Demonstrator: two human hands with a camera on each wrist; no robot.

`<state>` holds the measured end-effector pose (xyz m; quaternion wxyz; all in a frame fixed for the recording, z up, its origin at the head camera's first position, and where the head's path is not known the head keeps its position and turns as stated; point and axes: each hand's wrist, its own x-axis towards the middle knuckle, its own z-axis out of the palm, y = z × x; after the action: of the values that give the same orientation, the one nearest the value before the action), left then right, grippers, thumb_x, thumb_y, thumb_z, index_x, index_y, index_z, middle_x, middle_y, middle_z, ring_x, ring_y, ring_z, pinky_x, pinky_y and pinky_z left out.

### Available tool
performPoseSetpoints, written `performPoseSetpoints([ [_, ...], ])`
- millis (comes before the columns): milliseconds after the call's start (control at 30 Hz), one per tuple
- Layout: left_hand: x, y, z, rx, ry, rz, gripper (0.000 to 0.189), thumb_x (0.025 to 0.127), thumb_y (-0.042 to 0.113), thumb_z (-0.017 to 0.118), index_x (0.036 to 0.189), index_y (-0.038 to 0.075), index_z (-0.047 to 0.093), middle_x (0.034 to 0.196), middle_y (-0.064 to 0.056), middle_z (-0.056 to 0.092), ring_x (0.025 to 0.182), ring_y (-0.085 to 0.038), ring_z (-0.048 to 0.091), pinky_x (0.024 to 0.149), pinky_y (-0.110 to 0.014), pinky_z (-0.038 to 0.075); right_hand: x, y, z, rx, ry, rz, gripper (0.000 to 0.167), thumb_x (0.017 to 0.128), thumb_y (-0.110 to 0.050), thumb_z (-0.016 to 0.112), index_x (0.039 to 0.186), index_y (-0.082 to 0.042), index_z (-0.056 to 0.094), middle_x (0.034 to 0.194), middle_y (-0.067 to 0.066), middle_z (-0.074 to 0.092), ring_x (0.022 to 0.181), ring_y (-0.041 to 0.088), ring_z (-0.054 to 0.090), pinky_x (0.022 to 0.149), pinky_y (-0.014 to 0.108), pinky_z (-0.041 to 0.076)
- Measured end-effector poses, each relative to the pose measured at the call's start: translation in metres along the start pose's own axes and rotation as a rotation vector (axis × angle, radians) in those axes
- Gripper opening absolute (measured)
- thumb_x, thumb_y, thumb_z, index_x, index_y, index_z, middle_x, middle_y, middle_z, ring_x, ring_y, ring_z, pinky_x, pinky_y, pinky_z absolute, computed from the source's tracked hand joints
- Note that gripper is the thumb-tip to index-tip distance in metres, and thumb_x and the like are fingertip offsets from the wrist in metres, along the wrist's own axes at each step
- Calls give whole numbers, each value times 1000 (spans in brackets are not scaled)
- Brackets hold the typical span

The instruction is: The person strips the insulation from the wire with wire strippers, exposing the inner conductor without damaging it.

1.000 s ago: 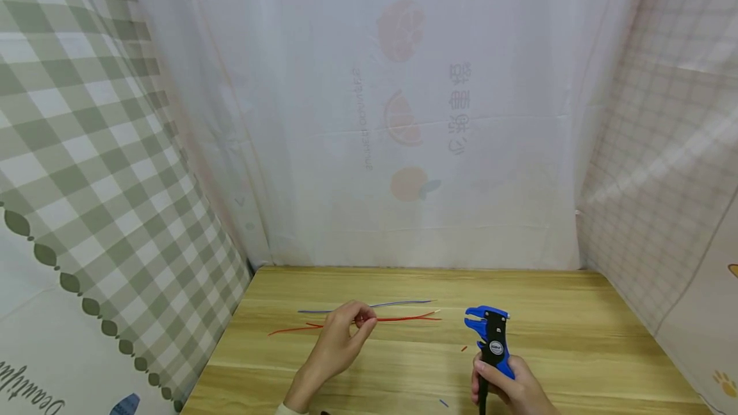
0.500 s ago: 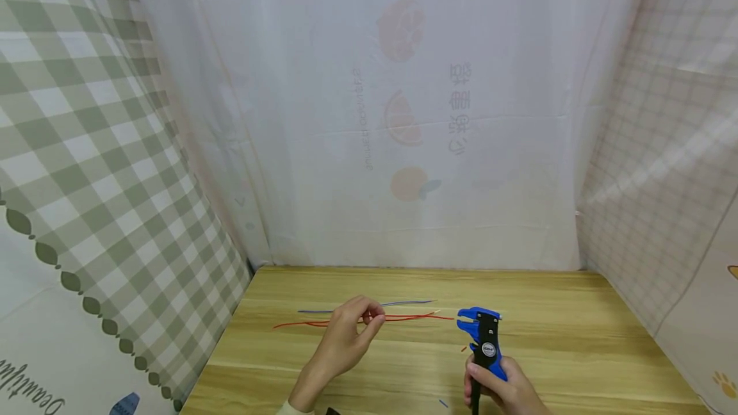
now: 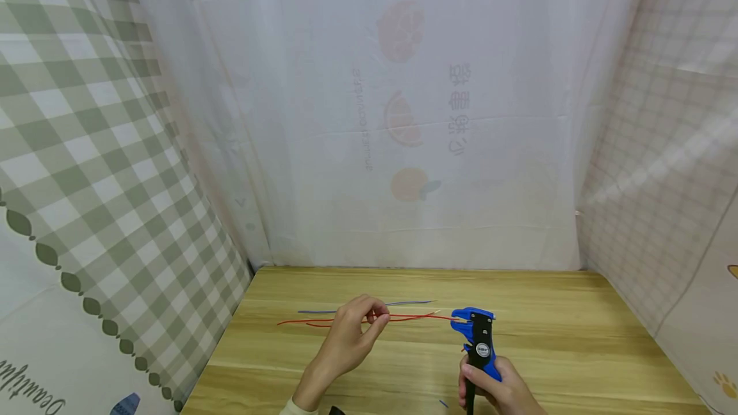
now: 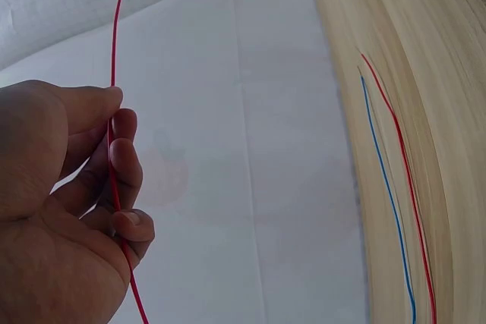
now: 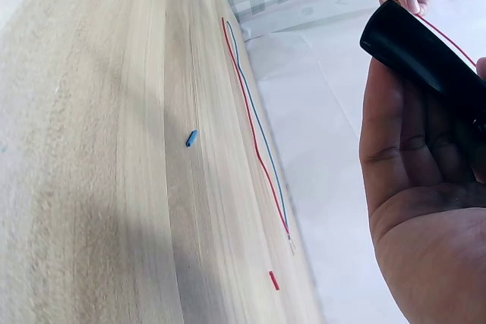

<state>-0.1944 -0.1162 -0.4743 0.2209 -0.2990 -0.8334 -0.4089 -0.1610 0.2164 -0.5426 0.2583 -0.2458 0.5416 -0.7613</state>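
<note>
Wire (image 4: 115, 43): thin, red, slightly bowed; pinched between thumb and forefinger of the left hand (image 3: 352, 335), its tail running across the other fingers and out past the palm. Its far end stood at the mouth of the tool; contact could not be confirmed. Tool (image 3: 481, 338): blue and black, round pale label on the body; roughly upright, head uppermost, jaws apart and facing the wire, black handle gripped in the right hand (image 3: 500, 386).
</note>
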Motion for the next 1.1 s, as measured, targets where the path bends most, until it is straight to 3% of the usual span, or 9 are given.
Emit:
performPoseSetpoints([
  [267,1,1,1,28,-10,-6,12,102,2,80,97,11,77,93,3,76,87,0,61,77,-21,57,0,-5,6,2,-15,12,30,121,-9,39,124,-14,68,105,-3,80,97,12,76,97,35,66],
  [567,1,1,2,37,-13,11,11,102,0,80,95,7,76,91,1,75,85,-2,61,76,-23,58,0,-4,5,-4,-12,23,28,122,-11,40,123,-12,67,106,-2,80,97,12,76,98,34,66],
  [1100,0,0,3,48,-6,29,13,102,1,81,95,11,76,92,1,76,84,-3,61,75,-20,56,3,-3,6,2,-42,-2,30,121,-8,37,123,-11,67,106,-2,80,97,11,77,97,34,67],
])
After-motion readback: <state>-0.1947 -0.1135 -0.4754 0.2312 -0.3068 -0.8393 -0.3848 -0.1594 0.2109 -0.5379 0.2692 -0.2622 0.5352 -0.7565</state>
